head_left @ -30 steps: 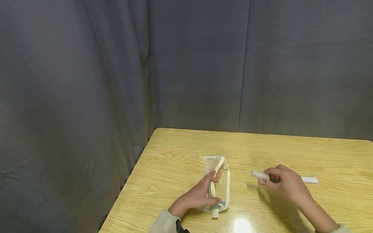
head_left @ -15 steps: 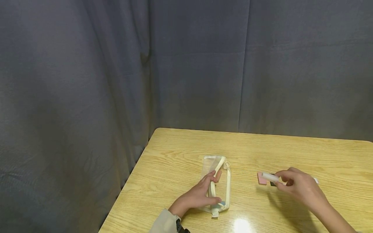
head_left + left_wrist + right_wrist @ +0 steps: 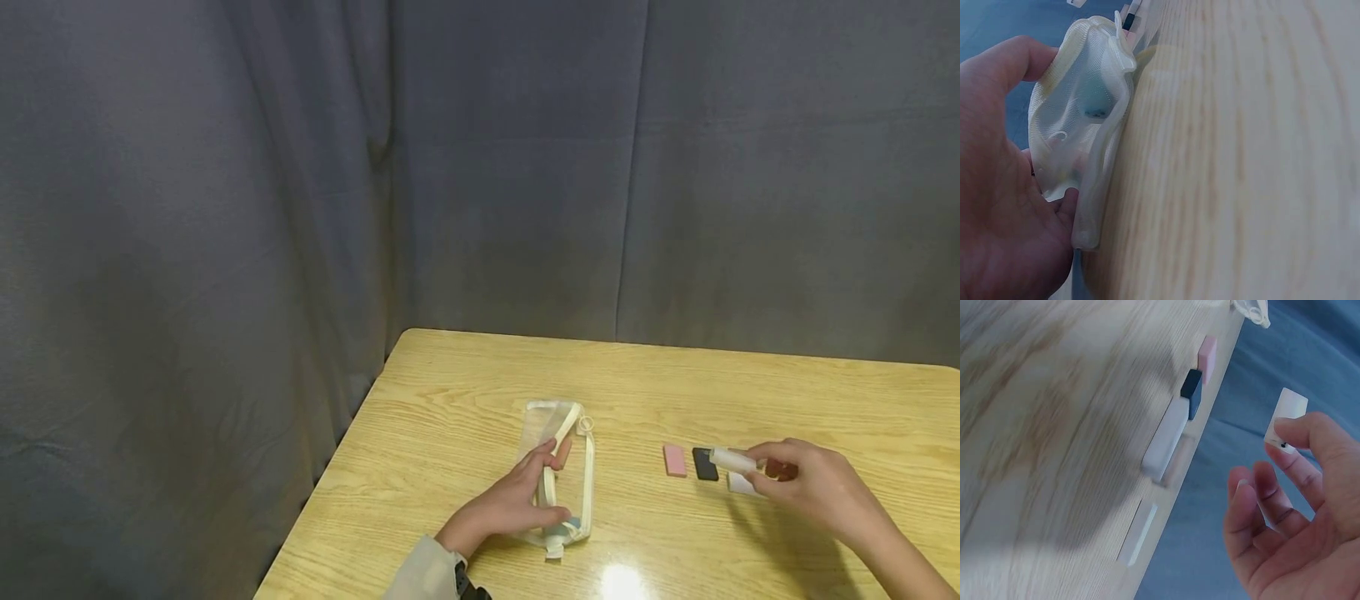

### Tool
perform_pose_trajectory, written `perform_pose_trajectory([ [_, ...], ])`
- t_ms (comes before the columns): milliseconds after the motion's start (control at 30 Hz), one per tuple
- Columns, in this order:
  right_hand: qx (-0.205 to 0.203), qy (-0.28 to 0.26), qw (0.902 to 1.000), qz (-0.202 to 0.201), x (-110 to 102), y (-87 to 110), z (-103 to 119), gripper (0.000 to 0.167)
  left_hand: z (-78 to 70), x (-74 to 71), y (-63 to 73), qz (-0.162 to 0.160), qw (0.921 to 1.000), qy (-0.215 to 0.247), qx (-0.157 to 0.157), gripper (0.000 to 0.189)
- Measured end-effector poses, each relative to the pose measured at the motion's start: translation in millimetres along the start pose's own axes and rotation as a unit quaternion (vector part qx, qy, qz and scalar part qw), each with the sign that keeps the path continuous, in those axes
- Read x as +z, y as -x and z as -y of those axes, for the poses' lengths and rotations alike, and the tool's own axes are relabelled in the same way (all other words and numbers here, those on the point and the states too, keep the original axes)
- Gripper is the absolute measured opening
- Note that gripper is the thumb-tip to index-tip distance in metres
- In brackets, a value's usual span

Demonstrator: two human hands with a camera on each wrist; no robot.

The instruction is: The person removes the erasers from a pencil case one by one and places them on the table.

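Observation:
In the head view my left hand [image 3: 513, 504] holds a cream-edged mesh zip pouch [image 3: 588, 479] by its opening, fingers and thumb at the edge. A brownish piece [image 3: 564, 452] and a bluish piece [image 3: 574, 523] show inside. A small white block [image 3: 1292, 403] is pinched between thumb and forefinger of my right hand [image 3: 813, 487], its other fingers loosely bent. Below and left of that hand lie a pink block [image 3: 674, 460], a black block [image 3: 705, 464] and a white block [image 3: 738, 482] in a row, the last partly covered.
A reddish-brown piece [image 3: 780, 470] shows behind the right fingers. Farther along the row, a flat white piece [image 3: 1139, 531] lies on the wooden table [image 3: 480, 367]. Dark curtains [image 3: 517, 167] hang behind and at the left of the table.
The right hand has moved to the right with the white block, past the pink and black blocks, which now show uncovered. My left hand and the pouch have stayed in place.

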State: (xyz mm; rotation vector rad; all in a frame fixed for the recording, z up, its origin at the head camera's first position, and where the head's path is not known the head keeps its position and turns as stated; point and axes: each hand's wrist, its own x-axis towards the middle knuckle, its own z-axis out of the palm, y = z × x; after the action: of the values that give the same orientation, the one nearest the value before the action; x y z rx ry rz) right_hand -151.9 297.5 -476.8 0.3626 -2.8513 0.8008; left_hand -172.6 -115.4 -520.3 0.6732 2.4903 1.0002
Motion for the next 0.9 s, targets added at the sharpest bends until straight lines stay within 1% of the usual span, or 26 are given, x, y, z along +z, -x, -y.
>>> perform_pose_trajectory([
  [67,0.012,0.001,0.9999,0.01,-3,1.1,-4,0.019,-0.2,0.0,0.1,0.0,1.0,0.0,0.0,0.058],
  [167,0.023,0.001,0.9996,0.015,-5,3.4,-11,0.018,-0.5,-0.4,0.7,-0.001,1.0,-0.003,-0.003,0.059],
  [367,0.022,0.016,0.9996,0.001,-6,8.4,-32,0.015,-1.1,-0.5,1.4,-0.006,0.9999,-0.012,-0.001,0.061],
  [467,0.001,0.015,0.9998,-0.015,-5,10.1,-44,0.016,-0.8,0.1,1.0,-0.005,0.9999,-0.013,0.001,0.061],
  [600,-0.053,0.008,0.9978,-0.038,-1,9.5,-58,0.02,-0.4,-0.1,0.5,-0.008,0.9999,-0.011,-0.001,0.06],
  [700,-0.081,0.007,0.9959,-0.04,0,9.9,-67,0.023,-0.1,-0.6,0.3,-0.007,1.0,-0.002,-0.001,0.059],
  [767,-0.085,0.008,0.9958,-0.031,0,11.2,-73,0.023,0.1,-0.7,0.4,-0.003,1.0,0.005,-0.002,0.058],
  [900,-0.077,0.023,0.9966,-0.018,-1,14.4,-84,0.023,0.2,-0.9,0.4,0.002,0.9999,0.012,-0.004,0.058],
])
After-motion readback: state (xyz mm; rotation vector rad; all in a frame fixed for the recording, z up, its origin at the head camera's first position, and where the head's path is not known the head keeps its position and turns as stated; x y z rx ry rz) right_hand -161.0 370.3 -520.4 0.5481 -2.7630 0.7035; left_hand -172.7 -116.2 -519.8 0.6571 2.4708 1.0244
